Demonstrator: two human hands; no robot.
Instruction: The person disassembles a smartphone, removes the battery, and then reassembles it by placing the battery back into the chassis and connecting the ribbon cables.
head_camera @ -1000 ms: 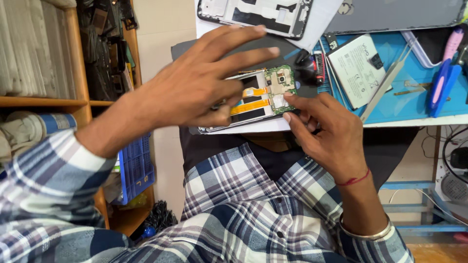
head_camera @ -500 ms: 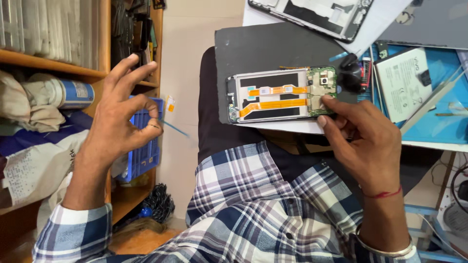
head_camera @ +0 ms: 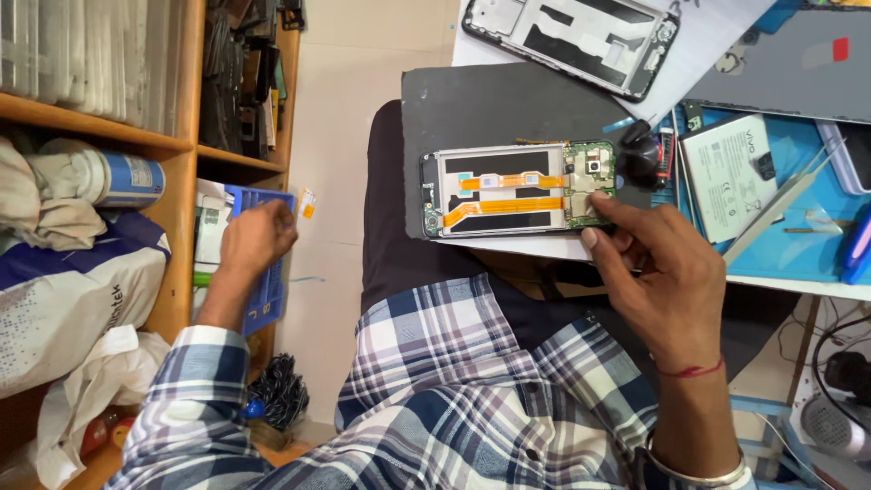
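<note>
- The table point(head_camera: 798, 272) sits at my right, with a blue mat, and a dark grey pad point(head_camera: 490, 100) lies on its near part.
- The wooden shelf point(head_camera: 172, 154) stands at my left, stacked with bags, a spray can point(head_camera: 104, 177) and a blue plastic tray point(head_camera: 268, 263) at its edge.
- The opened phone point(head_camera: 517, 191) lies flat on the grey pad, back cover off, its orange ribbon cables and green circuit board bare. I judge the stripping well advanced: the cover is off, yet the board and the cables still sit in the frame.
- A second phone frame point(head_camera: 572, 32) lies further off on white paper, and a loose battery point(head_camera: 726, 172) rests on the blue mat, well apart from the opened phone.
- My right hand point(head_camera: 658, 272) rests at the board end of the phone, fingertips pressing on the board's edge; it steadies, it clasps nothing.
- My left hand point(head_camera: 254, 240) is away at the blue tray, fingers curled into it. I cannot tell whether that grip holds anything.
</note>
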